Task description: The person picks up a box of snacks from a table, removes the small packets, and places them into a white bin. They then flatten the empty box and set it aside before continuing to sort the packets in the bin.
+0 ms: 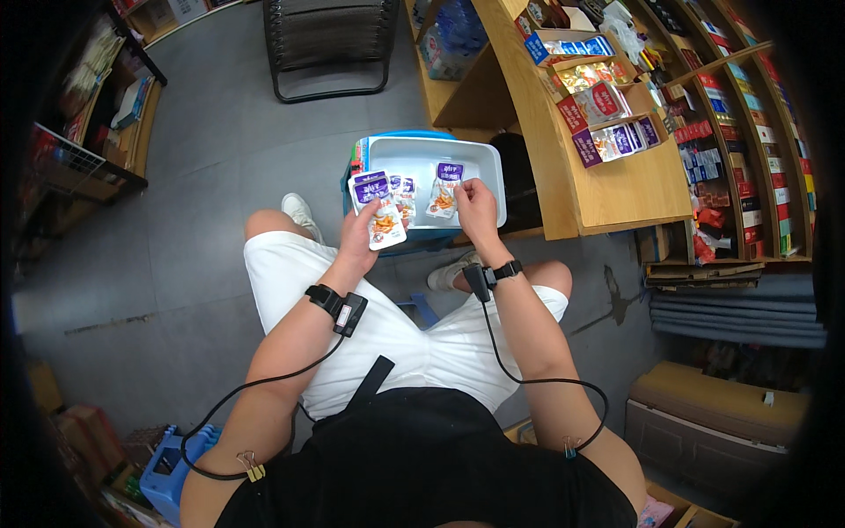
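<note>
My left hand (pixel 357 239) holds a small fanned stack of purple-and-white snack pouches (pixel 386 228), thumb on top, over the near left corner of a white plastic tray (pixel 472 150). More pouches of the same kind (pixel 408 204) lie in the tray, partly hidden behind that hand. One single pouch (pixel 443 198) is farther right in the tray, lying at a slight tilt. The fingertips of my right hand (pixel 480 212) pinch its right edge. Under the tray is a blue container (pixel 422 134), mostly covered.
To the right, a wooden counter (pixel 627 198) carries open display boxes (pixel 594 109) of snack pouches. Shelves of small colored packs (pixel 746 158) stand beyond it. A black folding chair (pixel 330 49) is ahead. Cables (pixel 264 379) run from my wrist devices along both arms.
</note>
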`<state>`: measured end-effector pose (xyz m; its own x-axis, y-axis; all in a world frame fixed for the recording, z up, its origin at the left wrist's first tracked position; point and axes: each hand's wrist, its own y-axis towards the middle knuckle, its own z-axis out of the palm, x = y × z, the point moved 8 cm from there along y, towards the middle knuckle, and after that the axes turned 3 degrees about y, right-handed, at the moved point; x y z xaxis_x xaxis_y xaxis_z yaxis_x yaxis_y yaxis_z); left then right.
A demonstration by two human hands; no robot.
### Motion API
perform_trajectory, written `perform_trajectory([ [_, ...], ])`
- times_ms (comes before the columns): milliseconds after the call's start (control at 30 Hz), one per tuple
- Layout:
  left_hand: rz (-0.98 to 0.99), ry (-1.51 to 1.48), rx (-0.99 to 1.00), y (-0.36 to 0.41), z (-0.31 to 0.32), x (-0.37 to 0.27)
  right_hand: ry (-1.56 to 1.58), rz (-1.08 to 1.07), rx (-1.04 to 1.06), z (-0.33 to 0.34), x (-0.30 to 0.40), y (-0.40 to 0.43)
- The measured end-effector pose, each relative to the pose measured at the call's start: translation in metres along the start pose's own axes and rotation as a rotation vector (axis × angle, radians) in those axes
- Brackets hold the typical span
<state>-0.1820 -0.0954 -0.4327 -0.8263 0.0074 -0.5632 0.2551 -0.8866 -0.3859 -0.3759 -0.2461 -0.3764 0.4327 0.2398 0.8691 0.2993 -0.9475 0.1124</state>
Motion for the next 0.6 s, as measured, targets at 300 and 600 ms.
perform_trajectory([
  [300, -0.017, 0.017, 0.044, -0.011, 0.006, 0.000, -0.213, -0.039, 0.161, 0.031, -0.005, -0.003],
  [600, -0.076, 0.118, 0.087, -0.010, 0.020, 0.004, 0.378, 0.153, 0.108, -0.009, -0.016, -0.072],
])
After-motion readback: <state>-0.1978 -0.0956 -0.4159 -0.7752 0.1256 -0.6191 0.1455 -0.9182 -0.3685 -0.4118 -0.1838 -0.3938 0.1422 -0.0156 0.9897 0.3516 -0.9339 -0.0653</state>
